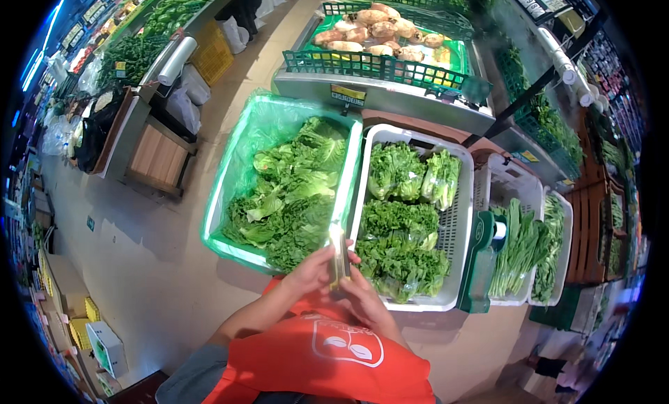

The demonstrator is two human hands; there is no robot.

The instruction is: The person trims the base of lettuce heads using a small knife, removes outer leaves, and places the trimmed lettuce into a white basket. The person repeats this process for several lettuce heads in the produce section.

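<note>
Both hands meet in front of my red apron point(313, 355), holding a narrow, shiny, yellowish-grey thing point(339, 263) upright between them; its kind is unclear. My left hand point(311, 270) grips its left side, and my right hand point(364, 294) closes on its lower right side. Just beyond them, a white crate lined with green plastic film point(226, 195) holds loose leafy lettuce point(300, 177). Right of it, a white basket point(456, 226) contains lettuce bunches in clear wrap point(404, 247).
A green stand with a white roll point(479, 265) stands beside the basket. Farther right, crates hold long leafy greens point(519, 247). Behind, brownish root vegetables point(383, 29) lie on a display with green crate fencing point(376, 66). At left stand a wood-panelled counter point(155, 150) and a yellow crate point(211, 53).
</note>
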